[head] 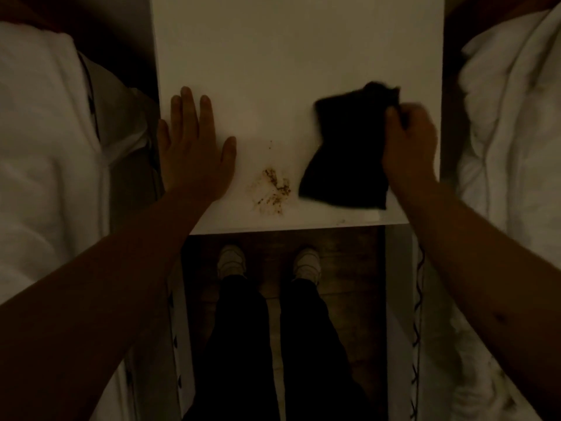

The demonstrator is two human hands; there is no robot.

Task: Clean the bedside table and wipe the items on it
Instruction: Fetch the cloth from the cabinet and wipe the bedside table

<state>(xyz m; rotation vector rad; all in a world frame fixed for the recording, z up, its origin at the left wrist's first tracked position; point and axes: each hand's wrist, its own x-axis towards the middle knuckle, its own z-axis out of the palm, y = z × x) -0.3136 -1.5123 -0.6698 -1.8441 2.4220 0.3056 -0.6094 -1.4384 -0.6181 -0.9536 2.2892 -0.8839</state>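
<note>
On the bedside table, right hand pinches a bunched edge of the limp, light dark cloth; left hand lies flat, fingers spread, holding nothing.

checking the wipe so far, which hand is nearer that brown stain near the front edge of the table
Left. The left hand lies flat on the table just left of the stain; the right hand grips the dark cloth further off to its right.

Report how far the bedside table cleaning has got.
Done: most of the white bedside table top looks bare and clean. In hand: the right hand holds a dark cloth in its grip on the top, while the left hand presses flat beside it. Left: a brown crumbly stain near the front edge, unwiped. No items to wipe are in view.
</note>
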